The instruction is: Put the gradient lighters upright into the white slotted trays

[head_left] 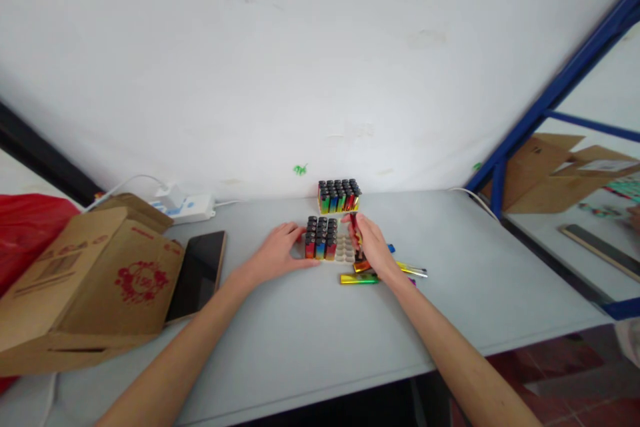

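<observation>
Left hand, grip spread, is seemingly steadying the lighter tray. Right hand is pinching a lighter beside bare sockets.

A person's bare left forearm and right forearm are tapering smoothly to a bare left hand and right hand.

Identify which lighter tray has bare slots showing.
The front tray, between left hand and right hand, bare on its right side; the rear tray looks full of lighters.
</observation>
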### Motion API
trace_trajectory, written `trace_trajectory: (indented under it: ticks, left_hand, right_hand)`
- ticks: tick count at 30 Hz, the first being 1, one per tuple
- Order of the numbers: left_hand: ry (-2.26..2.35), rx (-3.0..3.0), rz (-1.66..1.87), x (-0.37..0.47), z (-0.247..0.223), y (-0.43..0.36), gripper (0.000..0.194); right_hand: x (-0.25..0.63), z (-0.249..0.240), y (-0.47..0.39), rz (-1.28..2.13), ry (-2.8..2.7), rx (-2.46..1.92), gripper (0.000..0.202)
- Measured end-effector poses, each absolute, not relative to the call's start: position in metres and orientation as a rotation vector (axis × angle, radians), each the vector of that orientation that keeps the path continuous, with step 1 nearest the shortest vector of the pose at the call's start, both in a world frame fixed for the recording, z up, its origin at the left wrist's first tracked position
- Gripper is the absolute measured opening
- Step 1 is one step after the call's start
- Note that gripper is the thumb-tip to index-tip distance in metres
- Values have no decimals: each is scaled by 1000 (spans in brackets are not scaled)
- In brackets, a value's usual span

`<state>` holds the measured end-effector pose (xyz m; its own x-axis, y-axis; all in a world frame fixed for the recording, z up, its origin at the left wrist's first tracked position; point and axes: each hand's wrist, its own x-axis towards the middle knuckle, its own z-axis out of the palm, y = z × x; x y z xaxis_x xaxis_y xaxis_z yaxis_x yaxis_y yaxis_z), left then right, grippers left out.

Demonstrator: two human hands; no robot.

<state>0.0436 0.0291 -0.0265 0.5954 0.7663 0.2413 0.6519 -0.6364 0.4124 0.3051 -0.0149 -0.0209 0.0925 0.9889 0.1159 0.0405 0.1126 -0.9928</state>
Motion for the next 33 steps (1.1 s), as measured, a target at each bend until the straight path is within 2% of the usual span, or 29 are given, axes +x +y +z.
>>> trace_trajectory:
  ticks: [9, 14, 18, 29, 33]
  left_hand:
    - [1195, 2564, 572, 45, -25, 27, 61]
    - [1207, 2568, 547, 46, -26, 27, 61]
    - [1215, 2563, 550, 46, -26, 27, 62]
    - [1217, 2576, 532, 46, -24, 26, 62]
    - [1201, 2568, 541, 46, -25, 27, 63]
  right_hand:
    - [313, -26, -15, 838, -1393, -1149, 37]
    - [316, -24, -17, 632, -1724, -1279, 23]
    - [322, -24, -13, 492, -1892, -1300, 21]
    - [321, -29, -7, 435, -1980, -1256, 24]
    - [324, -27, -6, 384, -2035, -1228, 32]
